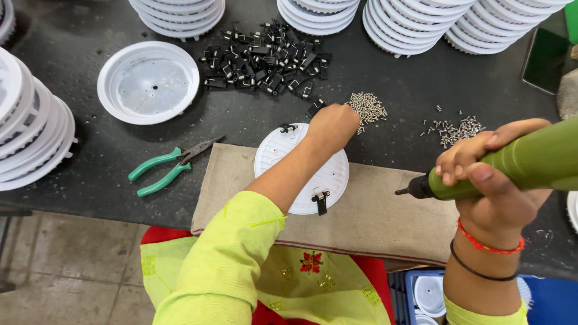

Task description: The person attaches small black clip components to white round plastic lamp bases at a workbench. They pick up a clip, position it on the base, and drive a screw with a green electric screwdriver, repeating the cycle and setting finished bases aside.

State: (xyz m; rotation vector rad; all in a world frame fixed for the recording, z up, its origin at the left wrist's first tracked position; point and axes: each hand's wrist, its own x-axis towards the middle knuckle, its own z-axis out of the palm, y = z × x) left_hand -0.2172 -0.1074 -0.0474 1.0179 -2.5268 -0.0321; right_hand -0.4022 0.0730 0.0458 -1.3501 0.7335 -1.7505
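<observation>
**Hands at the screw pile and on the driver**

Left hand (333, 125) reaches across the white round housing (301, 171) to the near edge of a small pile of silver screws (367, 108); its fingers are curled downward and hidden, so whether they pinch a screw cannot be told. Right hand (490, 174) is wrapped firmly around a green electric screwdriver (512, 168), held level above the tabletop (253, 117) with its bit pointing left, well apart from the housing.

The housing lies partly on a tan cloth mat (373, 216) and partly over the mat's far edge onto the dark tabletop. Two black spring clips (319, 198) sit at its rim, one near, one far.

A second scatter of screws (454, 129) lies to the right, just beyond the driver hand. A heap of black clips (268, 57) spreads behind the housing. Green-handled pliers (165, 168) rest left of the mat, near the tabletop's front edge. An open white shell (148, 82) sits behind the pliers. Stacks of white housings (415, 21) line the far edge, with another stack (30, 129) at the left edge. Bare tabletop shows between pliers, shell and mat, and between the two screw piles.
</observation>
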